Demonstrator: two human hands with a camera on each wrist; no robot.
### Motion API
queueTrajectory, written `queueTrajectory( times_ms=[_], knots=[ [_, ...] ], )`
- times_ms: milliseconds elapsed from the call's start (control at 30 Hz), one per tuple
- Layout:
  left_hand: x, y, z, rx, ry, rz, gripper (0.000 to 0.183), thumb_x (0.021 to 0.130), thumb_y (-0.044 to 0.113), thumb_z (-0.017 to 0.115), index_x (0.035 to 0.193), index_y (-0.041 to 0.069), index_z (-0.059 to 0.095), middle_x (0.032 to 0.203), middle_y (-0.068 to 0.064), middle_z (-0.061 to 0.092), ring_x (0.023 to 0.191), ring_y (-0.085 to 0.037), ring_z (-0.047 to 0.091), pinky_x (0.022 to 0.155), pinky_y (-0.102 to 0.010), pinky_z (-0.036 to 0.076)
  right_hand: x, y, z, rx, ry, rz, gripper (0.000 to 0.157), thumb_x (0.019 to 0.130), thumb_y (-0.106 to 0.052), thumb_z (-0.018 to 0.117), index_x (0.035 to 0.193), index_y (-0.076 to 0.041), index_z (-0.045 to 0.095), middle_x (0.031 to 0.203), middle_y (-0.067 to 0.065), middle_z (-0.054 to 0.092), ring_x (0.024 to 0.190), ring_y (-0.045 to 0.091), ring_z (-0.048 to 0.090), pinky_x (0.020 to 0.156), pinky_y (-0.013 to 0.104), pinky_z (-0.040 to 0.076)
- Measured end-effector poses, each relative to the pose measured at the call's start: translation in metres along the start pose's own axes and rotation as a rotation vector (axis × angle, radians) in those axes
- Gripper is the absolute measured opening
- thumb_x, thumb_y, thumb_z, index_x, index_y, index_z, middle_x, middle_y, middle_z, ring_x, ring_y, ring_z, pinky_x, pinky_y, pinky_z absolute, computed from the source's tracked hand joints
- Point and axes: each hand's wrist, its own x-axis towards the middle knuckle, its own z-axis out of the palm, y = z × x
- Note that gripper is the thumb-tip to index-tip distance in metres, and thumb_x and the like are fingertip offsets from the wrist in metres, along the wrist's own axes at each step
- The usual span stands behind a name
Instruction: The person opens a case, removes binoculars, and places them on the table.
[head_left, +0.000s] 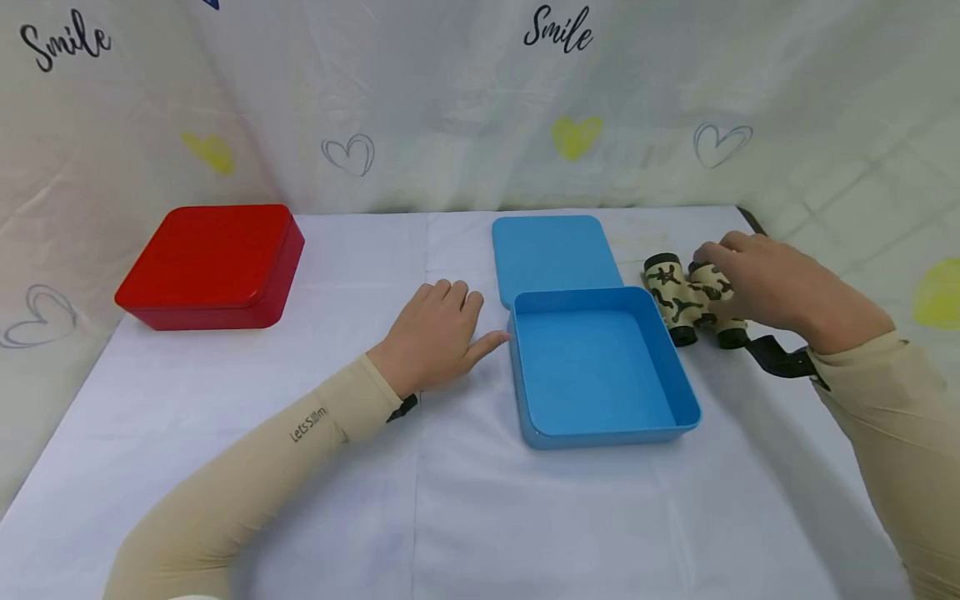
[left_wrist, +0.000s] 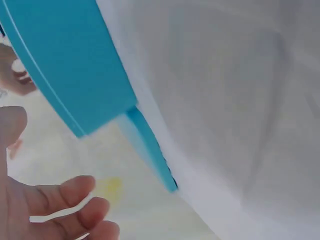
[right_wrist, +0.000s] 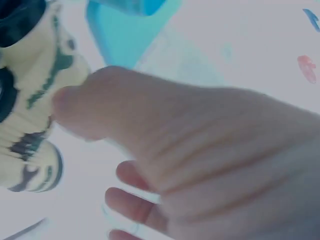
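Observation:
In the head view, toy-like camouflage binoculars [head_left: 667, 292], cream with dark blotches and black ends, sit right of the blue box. My right hand [head_left: 765, 279] is at their right barrel, fingers over the far end and thumb at the near side. From the right wrist, the thumb meets the patterned barrel of the binoculars [right_wrist: 45, 100], while several other fingers hang bent beside it. My left hand [head_left: 435, 337] lies with relaxed fingers by the left wall of the open blue box [head_left: 607, 437]. Its thumb tip reaches that wall.
Behind the box, a blue lid [head_left: 555, 254] lies on the white-covered table [head_left: 465, 508]. A closed red box [head_left: 210, 258] stands at the left. A printed curtain [head_left: 450, 100] hangs behind the table, and a black strap [head_left: 780, 358] sticks out at the right wrist.

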Motion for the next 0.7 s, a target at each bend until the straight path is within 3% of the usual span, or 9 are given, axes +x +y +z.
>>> queueTrajectory(
  times_ms=[267,467,700],
  knots=[
    [-0.018,-0.035,-0.010,0.102,0.064,-0.041,0.054,0.101,0.056,0.056,0.105,0.003,0.064,0.094,-0.012,0.062,0.088,-0.028,0.059,0.081,-0.040,0.052,0.015,-0.022,-0.019,0.006,0.100,-0.053,0.048,0.090,-0.019,0.078,0.131,-0.001,0.061,0.125,0.029,0.064,0.100,0.041,0.066,0.084,0.058,0.059],
    [-0.029,-0.055,-0.017,0.087,0.104,-0.060,0.048,0.099,0.050,0.062,0.105,0.002,0.062,0.095,-0.013,0.062,0.086,-0.029,0.058,0.079,-0.040,0.051,0.025,-0.039,-0.024,0.007,0.256,-0.151,0.037,0.089,-0.018,0.079,0.121,-0.002,0.068,0.111,0.023,0.070,0.086,0.033,0.068,0.074,0.052,0.061],
    [-0.042,-0.076,-0.018,0.065,0.182,-0.080,0.045,0.098,0.045,0.065,0.100,0.001,0.059,0.091,-0.015,0.060,0.081,-0.030,0.055,0.076,-0.043,0.049,0.038,-0.057,-0.027,0.050,0.357,-0.216,0.029,0.092,-0.015,0.076,0.117,-0.004,0.069,0.109,0.019,0.072,0.089,0.033,0.070,0.075,0.050,0.062]
  ],
)
